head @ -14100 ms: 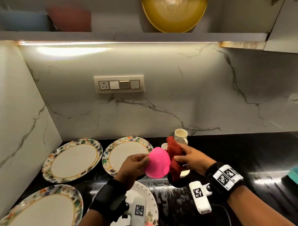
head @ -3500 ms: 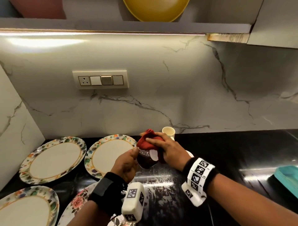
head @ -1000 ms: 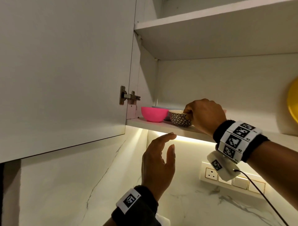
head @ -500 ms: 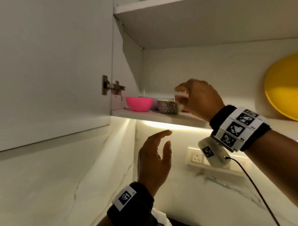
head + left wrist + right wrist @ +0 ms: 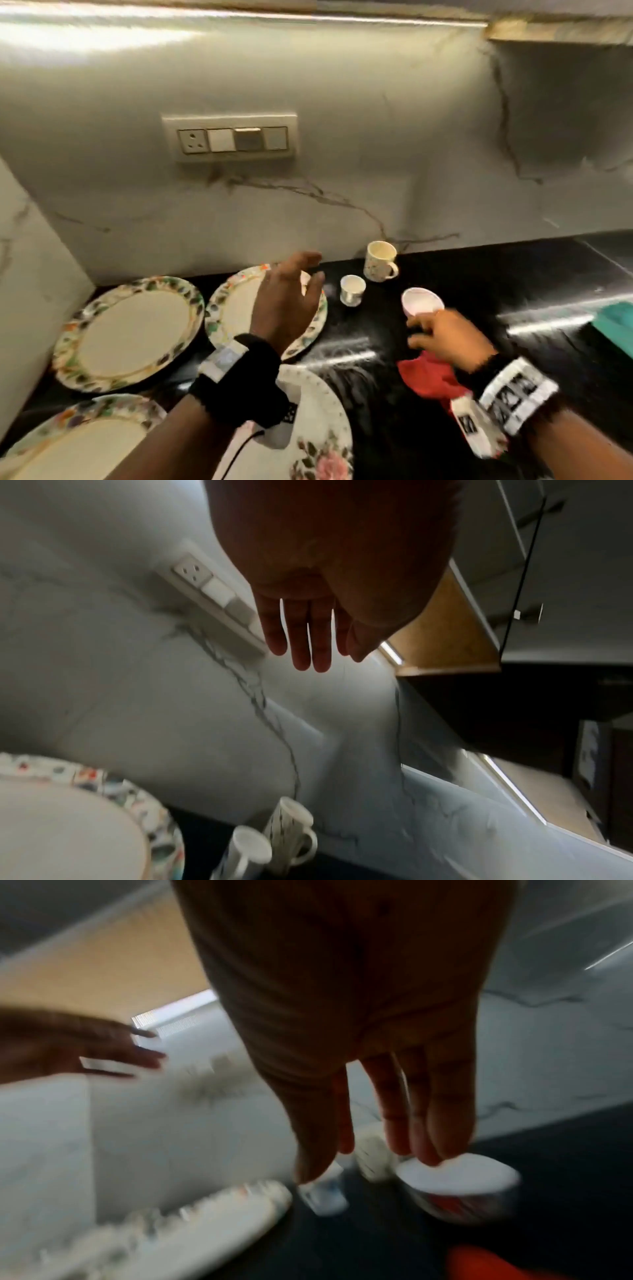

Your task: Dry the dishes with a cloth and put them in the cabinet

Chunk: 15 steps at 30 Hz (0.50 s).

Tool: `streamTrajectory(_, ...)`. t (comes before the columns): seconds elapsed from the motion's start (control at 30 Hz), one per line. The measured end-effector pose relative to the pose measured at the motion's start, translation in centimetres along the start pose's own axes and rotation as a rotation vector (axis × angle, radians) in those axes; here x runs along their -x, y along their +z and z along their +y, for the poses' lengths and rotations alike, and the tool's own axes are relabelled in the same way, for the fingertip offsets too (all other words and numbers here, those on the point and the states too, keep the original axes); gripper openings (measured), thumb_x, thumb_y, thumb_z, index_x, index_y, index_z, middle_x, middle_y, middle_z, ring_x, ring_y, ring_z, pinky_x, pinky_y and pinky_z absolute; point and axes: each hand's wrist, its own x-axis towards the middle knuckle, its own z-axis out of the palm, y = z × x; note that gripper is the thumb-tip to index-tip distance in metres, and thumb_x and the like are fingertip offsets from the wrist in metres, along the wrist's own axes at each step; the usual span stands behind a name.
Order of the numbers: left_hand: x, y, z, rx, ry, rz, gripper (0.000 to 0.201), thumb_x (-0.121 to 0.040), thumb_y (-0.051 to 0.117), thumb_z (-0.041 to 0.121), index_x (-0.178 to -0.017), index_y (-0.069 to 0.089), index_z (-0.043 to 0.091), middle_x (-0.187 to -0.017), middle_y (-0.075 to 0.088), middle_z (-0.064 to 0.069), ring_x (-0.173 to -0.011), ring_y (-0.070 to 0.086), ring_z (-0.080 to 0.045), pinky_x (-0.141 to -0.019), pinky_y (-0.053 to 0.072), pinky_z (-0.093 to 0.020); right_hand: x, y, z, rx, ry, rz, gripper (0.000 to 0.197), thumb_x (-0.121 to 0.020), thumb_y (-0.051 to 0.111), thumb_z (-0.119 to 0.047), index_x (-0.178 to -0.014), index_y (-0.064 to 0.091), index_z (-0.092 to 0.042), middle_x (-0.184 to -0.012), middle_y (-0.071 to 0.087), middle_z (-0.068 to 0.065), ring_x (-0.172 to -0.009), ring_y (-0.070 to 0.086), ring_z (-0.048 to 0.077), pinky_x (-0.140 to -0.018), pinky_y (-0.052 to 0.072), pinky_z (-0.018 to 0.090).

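A small white bowl (image 5: 422,301) (image 5: 455,1180) stands on the black counter (image 5: 513,281). Just in front of it hovers my right hand (image 5: 431,330) (image 5: 387,1153), fingers straight and holding nothing. The red cloth (image 5: 428,378) (image 5: 493,1264) lies on the counter under my right wrist. My left hand (image 5: 301,274) (image 5: 308,656) floats open above a floral plate (image 5: 233,308). A small white cup (image 5: 352,290) (image 5: 246,848) and a speckled mug (image 5: 380,261) (image 5: 291,823) stand near the wall.
Several floral-rimmed plates lie on the left of the counter: one at far left (image 5: 130,329), one at the front (image 5: 315,428), one at the bottom left corner (image 5: 68,445). A switch panel (image 5: 233,138) sits on the marble wall. A teal item (image 5: 616,325) is at the right edge.
My view has dropped from the cabinet shelf to the counter. The right hand left the patterned bowl on the shelf and came down near the white bowl; the left hand lowered over the plates.
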Motion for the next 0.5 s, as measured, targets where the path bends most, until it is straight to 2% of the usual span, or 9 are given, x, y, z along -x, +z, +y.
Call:
streamTrajectory(0.07, 0.9, 3.9, 0.4, 0.011, -0.040, -0.093, 0.024, -0.087, 0.062, 0.022, -0.111, 0.065, 0.023, -0.102, 0.071, 0.008, -0.095, 0.065, -0.013, -0.085, 0.048, -0.027, -0.2, 4.7, 5.2, 0.119, 0.133, -0.229, 0.070, -0.076, 0.072, -0.042, -0.140, 0.043, -0.040, -0.132, 0.051, 0.008, -0.117, 0.057, 0.025, -0.097, 0.042, 0.026)
streamTrajectory(0.13, 1.3, 7.9, 1.1, -0.003, -0.100, -0.190, 0.026, -0.087, 0.062, 0.022, -0.113, 0.064, 0.024, -0.102, 0.071, 0.006, -0.094, 0.065, -0.014, -0.082, 0.049, -0.029, 0.1, 7.9, 8.2, 0.142, 0.119, -0.325, 0.084, -0.075, 0.072, -0.044, -0.144, 0.026, -0.051, -0.142, 0.033, 0.011, -0.121, 0.051, 0.032, -0.102, 0.041, 0.030)
streamTrajectory(0.17, 1.4, 10.0, 1.3, -0.012, -0.130, -0.234, 0.026, -0.088, 0.062, 0.023, -0.114, 0.063, 0.024, -0.104, 0.071, 0.006, -0.095, 0.064, -0.013, -0.082, 0.049, -0.027, 0.1, 9.0, 9.1, 0.156, 0.078, -0.313, 0.082, -0.076, 0.071, -0.041, -0.144, 0.025, -0.053, -0.144, 0.028, 0.010, -0.120, 0.050, 0.033, -0.102, 0.041, 0.032)
streamTrajectory(0.23, 1.5, 13.4, 1.0, -0.019, -0.177, -0.300, 0.027, -0.088, 0.060, 0.024, -0.115, 0.062, 0.025, -0.108, 0.070, 0.006, -0.098, 0.064, -0.011, -0.083, 0.047, -0.021, 0.0, 10.4, 9.4, 0.174, -0.011, -0.202, 0.064, -0.084, 0.060, -0.033, -0.140, 0.035, -0.050, -0.141, 0.029, 0.007, -0.114, 0.049, 0.031, -0.098, 0.045, 0.035)
streamTrajectory(0.3, 1.5, 17.1, 0.7, -0.019, -0.222, -0.345, 0.028, -0.088, 0.059, 0.025, -0.116, 0.061, 0.025, -0.112, 0.069, 0.007, -0.103, 0.064, -0.010, -0.089, 0.049, -0.025, -0.5, 10.8, 10.1, 0.102, -0.068, -0.108, 0.045, -0.089, 0.049, -0.026, -0.129, 0.049, -0.046, -0.129, 0.038, 0.004, -0.108, 0.051, 0.027, -0.094, 0.047, 0.036)
streamTrajectory(0.4, 1.0, 21.7, 0.5, -0.042, -0.338, -0.391, 0.030, -0.088, 0.058, 0.028, -0.118, 0.059, 0.024, -0.117, 0.067, 0.006, -0.110, 0.062, -0.012, -0.093, 0.050, -0.032, -1.7, 10.3, 12.4, -0.157, -0.090, -0.049, 0.046, -0.075, 0.053, -0.016, -0.111, 0.063, -0.043, -0.110, 0.045, -0.004, -0.099, 0.059, 0.019, -0.091, 0.044, 0.024)
streamTrajectory(0.5, 0.2, 26.4, 0.6, -0.052, -0.515, -0.397, 0.044, -0.089, 0.059, 0.039, -0.127, 0.052, 0.018, -0.125, 0.062, -0.002, -0.117, 0.057, -0.018, -0.096, 0.046, -0.033, -2.7, 8.3, 15.7, -0.386, -0.022, 0.028, 0.056, -0.072, 0.068, -0.008, -0.093, 0.062, -0.059, -0.104, 0.049, -0.010, -0.094, 0.059, 0.007, -0.088, 0.039, 0.012)
